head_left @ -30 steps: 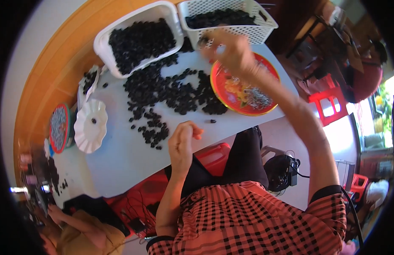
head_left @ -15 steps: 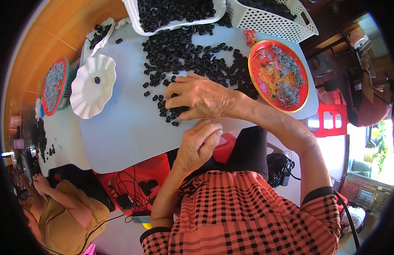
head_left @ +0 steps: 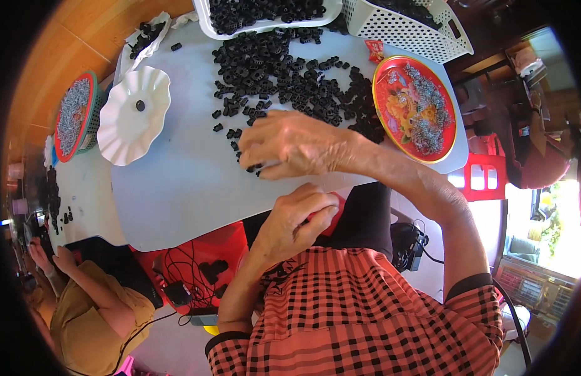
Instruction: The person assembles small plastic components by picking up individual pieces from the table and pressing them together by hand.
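Observation:
My right hand [head_left: 287, 147] reaches across the table edge, palm down, with bent, slightly parted fingers over the near end of a spread of small black plastic parts [head_left: 253, 69]. Its fingertips rest among a few of these parts and partly cover them. Nearer my body, just off the table's edge, my left hand [head_left: 297, 219] is closed with the thumb against the fingers; what it may hold is hidden. To the right lies a red round tray [head_left: 391, 119] with a flower print and a heap of small silvery pieces [head_left: 428, 131].
At the back stand a white tub [head_left: 206, 25] of black parts and a white perforated basket [head_left: 391, 37]. A scalloped white dish [head_left: 124, 135] with one black piece sits left, beside a red-rimmed basket [head_left: 90, 119] of silvery pieces. Another person [head_left: 102, 313] sits lower left.
My right hand has drawn slightly left over the nearest black parts, covering more of them. My left hand has shifted a little right and down, still closed.

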A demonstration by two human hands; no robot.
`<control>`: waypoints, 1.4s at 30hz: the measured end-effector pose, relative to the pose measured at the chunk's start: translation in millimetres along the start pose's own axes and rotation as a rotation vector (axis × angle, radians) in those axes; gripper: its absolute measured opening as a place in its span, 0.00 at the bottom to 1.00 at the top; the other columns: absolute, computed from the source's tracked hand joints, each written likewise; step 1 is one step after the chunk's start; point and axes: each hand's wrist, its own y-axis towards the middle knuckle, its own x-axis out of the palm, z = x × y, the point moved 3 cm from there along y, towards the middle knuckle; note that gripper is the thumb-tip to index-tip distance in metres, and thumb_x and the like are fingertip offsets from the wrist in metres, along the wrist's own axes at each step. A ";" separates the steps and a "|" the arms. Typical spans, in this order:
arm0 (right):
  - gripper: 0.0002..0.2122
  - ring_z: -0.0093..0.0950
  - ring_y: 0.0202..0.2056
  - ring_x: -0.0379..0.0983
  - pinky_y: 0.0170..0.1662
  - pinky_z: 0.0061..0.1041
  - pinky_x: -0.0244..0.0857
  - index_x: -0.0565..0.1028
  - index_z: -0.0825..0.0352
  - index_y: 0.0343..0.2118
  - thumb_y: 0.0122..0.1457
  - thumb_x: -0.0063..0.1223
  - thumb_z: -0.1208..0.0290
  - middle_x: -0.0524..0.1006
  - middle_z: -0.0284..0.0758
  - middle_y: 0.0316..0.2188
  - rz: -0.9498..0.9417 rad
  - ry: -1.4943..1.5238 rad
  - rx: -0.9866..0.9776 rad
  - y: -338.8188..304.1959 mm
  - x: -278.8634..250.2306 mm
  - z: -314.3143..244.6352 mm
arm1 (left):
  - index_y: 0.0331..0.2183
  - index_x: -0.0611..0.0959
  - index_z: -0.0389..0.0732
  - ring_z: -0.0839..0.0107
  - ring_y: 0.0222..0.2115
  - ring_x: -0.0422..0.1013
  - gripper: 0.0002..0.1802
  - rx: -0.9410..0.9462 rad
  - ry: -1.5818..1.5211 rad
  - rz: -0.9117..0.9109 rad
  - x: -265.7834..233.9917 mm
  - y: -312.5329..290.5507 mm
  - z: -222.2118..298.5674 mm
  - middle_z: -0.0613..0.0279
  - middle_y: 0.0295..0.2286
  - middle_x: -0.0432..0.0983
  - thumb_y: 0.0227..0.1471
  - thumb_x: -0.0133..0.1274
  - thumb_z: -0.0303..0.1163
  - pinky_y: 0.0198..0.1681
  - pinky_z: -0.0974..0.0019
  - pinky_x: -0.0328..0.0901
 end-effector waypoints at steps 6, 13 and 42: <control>0.07 0.28 0.38 0.73 0.40 0.28 0.63 0.76 0.63 0.31 0.49 0.57 0.69 0.75 0.31 0.33 0.105 -0.199 0.066 -20.4 -9.6 29.0 | 0.31 0.77 0.32 0.67 0.23 0.70 0.05 -0.154 -0.022 0.249 -14.5 -1.6 -12.6 0.57 0.24 0.74 0.52 0.50 0.23 0.29 0.67 0.65; 0.03 0.35 0.24 0.74 0.27 0.31 0.69 0.77 0.69 0.26 0.49 0.56 0.77 0.75 0.37 0.26 0.362 -0.188 0.268 -29.8 -30.2 43.4 | 0.32 0.78 0.32 0.79 0.21 0.65 0.07 -0.026 0.081 0.288 -5.4 23.1 -22.0 0.61 0.24 0.76 0.56 0.47 0.26 0.25 0.74 0.61; 0.05 0.39 0.28 0.75 0.34 0.37 0.70 0.76 0.70 0.29 0.50 0.54 0.75 0.76 0.40 0.29 0.515 -0.323 0.373 -120.8 -82.4 46.0 | 0.32 0.77 0.32 0.71 0.29 0.69 0.11 -0.139 -0.444 0.660 -22.5 45.4 -29.0 0.59 0.28 0.73 0.59 0.43 0.28 0.38 0.67 0.64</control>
